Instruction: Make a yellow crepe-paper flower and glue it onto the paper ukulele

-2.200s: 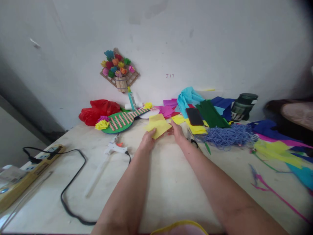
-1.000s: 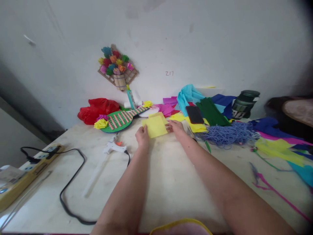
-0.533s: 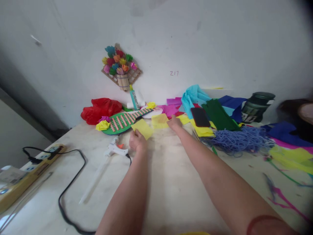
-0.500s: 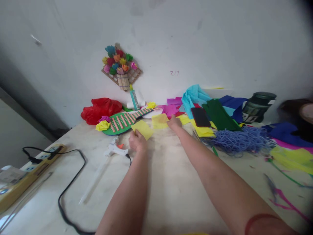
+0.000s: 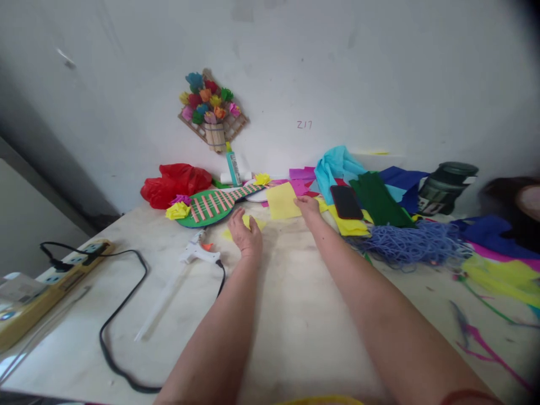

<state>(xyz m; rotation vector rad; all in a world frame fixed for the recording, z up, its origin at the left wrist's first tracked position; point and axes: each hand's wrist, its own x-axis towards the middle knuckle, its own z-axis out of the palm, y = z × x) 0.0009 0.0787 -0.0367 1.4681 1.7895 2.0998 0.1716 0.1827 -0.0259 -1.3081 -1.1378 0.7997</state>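
Note:
My right hand (image 5: 309, 208) pinches the edge of a yellow paper square (image 5: 282, 201), which is raised off the table. My left hand (image 5: 246, 233) has its fingers apart and holds nothing; it hovers over another yellow paper piece (image 5: 257, 224) lying on the tabletop. Behind it lies a green guitar-shaped craft (image 5: 211, 207) with pink strips across it and yellow and purple paper flowers at its ends. A white glue gun (image 5: 200, 252) with a clear glue stick rests just left of my left hand.
A power strip (image 5: 59, 287) with a black cable lies at left. Along the wall are a red plastic bag (image 5: 175, 185), a glue bottle (image 5: 233, 167), a phone (image 5: 346, 202) on yellow paper, tangled blue string (image 5: 415, 243) and a dark jar (image 5: 447, 188). Scissors (image 5: 459, 322) lie at right; a person's head shows beyond.
My left hand has let go of its yellow paper, which now lies on the table, and its fingers have opened. My right hand has lifted the other yellow square.

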